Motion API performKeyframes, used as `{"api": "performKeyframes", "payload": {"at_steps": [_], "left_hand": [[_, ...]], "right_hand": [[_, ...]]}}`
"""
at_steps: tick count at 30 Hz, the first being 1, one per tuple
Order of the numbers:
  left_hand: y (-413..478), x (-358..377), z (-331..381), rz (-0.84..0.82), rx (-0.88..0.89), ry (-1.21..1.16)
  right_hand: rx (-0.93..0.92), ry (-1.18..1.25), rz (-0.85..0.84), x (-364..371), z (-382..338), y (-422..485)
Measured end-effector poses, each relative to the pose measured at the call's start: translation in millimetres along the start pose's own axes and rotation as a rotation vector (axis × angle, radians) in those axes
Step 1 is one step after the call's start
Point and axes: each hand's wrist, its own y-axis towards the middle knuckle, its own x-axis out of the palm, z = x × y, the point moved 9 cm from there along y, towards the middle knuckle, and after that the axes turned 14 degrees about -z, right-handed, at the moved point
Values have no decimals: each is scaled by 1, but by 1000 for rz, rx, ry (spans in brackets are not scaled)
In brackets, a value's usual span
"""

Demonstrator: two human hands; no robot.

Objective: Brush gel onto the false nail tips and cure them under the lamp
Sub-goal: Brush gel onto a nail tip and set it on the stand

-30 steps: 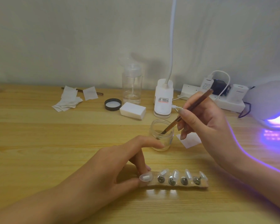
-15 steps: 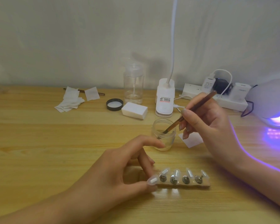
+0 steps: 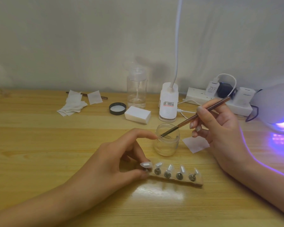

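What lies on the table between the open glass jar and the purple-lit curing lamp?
In the head view, a small white paper square and the right hand holding the brush lie between the jar and the lamp.

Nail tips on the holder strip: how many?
5, in a row on the strip: at by the left hand, then.

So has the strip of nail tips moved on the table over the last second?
Cannot tell: the strip of nail tips sits about the same below the glass jar; the camera shifted.
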Motion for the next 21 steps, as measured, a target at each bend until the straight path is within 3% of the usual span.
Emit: {"api": "performKeyframes", "payload": {"at_steps": [7,13,21], "left_hand": [[-2,1,6,8,48,137],[-2,-7,11,25,80,95],[-5,1,22,-8,126,347]], "right_hand": [[41,76,64,-10,9,-1],[77,134,75,-15,15,-1],[97,140,66,-15,17,-1]]}}
